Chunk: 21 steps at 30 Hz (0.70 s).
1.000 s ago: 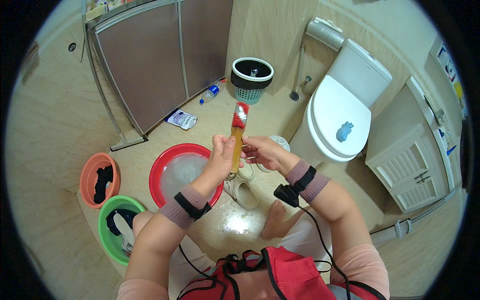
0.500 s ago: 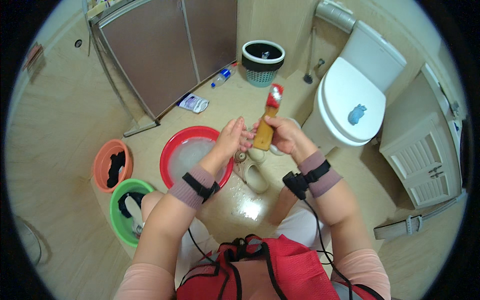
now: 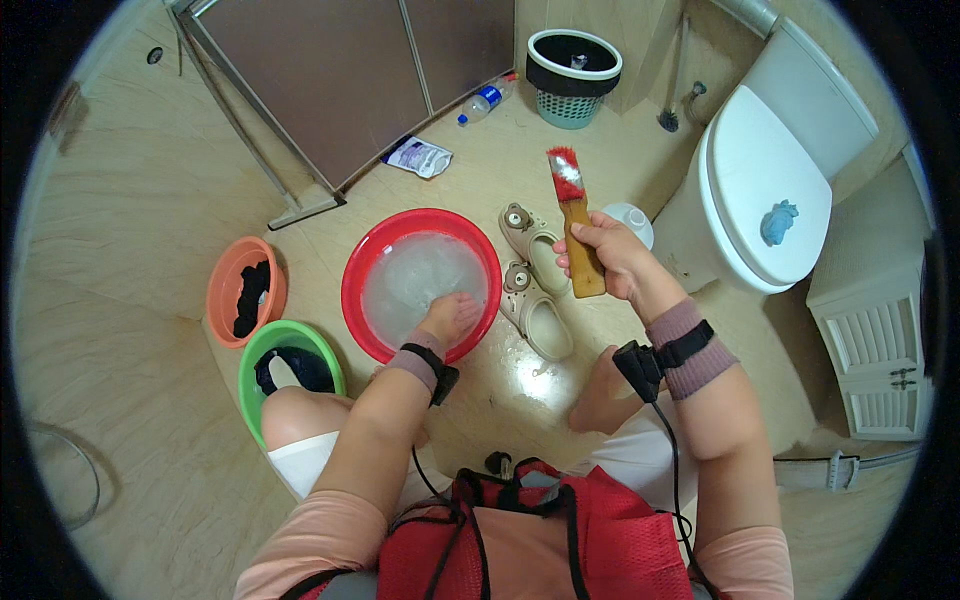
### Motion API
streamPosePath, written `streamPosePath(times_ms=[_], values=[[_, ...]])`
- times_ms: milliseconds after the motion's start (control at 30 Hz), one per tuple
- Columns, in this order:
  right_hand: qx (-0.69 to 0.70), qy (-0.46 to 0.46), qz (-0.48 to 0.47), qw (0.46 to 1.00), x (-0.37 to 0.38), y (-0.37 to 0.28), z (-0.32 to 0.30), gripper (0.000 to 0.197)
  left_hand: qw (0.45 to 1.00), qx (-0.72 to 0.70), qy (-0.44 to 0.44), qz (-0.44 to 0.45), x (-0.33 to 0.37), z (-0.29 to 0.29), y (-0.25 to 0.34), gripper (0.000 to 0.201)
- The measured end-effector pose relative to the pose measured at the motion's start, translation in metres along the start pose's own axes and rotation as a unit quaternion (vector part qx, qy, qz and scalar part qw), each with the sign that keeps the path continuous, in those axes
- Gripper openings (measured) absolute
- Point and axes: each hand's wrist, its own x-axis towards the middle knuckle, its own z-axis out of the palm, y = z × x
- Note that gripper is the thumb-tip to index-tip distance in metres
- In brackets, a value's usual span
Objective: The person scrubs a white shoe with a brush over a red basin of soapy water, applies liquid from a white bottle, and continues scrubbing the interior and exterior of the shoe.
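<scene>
Brush with a yellow-brown wooden handle and red bristled tip tilts in our right hand, thumb and fingers closed around mid-handle, above the beige floor, beyond the right edge of a round red plastic basin. Our left hand is at cloudy whitish water inside the basin's near right edge; we cannot tell whether it grasps anything. We judge the brush light, stiff-handled, softer at the bristles, hardly fragile, perhaps slippery when wet, and best held by its broad wooden handle.
</scene>
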Motion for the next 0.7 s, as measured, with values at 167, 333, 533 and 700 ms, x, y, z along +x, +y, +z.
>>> streamPosePath(times_ms=[167,333,533,700], values=[[0.024,-0.003,-0.001,1.000,-0.014,-0.012,0.008,0.022,0.925,-0.088,-0.350,-0.121,-0.003,0.055,-0.043,0.062],[0.034,-0.009,-0.006,0.999,-0.025,-0.018,0.011,0.023,0.925,-0.280,-0.157,-0.205,-0.022,0.139,-0.078,0.082],[0.052,-0.028,-0.026,0.998,-0.039,-0.025,0.026,0.027,0.814,-0.571,-0.053,-0.091,0.024,0.164,-0.106,0.074],[0.059,-0.021,-0.042,0.997,-0.053,-0.026,0.017,0.028,0.841,-0.530,-0.027,-0.106,0.014,0.173,-0.089,0.065]])
